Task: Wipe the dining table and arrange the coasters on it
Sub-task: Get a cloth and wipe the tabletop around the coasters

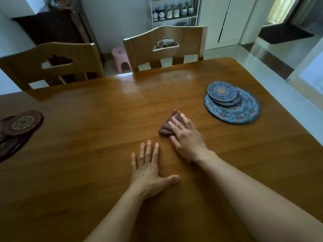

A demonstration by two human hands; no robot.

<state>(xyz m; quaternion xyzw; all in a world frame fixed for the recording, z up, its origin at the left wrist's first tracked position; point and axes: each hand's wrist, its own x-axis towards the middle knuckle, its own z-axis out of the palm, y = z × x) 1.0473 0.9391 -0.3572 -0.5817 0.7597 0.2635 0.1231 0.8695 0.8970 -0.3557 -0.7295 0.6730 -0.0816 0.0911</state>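
Mid-wipe on the wooden desk (87,172). Right hand (185,135) pressed flat, fingers straight, over a bunched brownish cloth (166,127) near the middle of the desk, likely for even pressure while the cloth is pushed across the wood. Left hand (148,166) spread wide and flat on the bare wood just beside, holding nothing, probably as a brace for the leaning body. A damp sheen (139,82) along the far edge, near the two chairs (164,48), so apparently that strip is already wiped, with the near part drier-looking and seemingly still to do. Blue patterned coasters (222,94) stacked on a larger blue mat (244,112) toward the right edge, well apart from the cloth, presumably parked there to leave the middle free for wiping. Dark red coasters (23,123) piled overlapping on a dark mat (10,147) at the left edge, likewise out of the way. Arranging not yet begun; both piles untouched. Spots under the piles probably still unwiped, so worth lifting them before the final layout. Behind the chairs, a pink stool (121,57) and a shoe rack (173,11).
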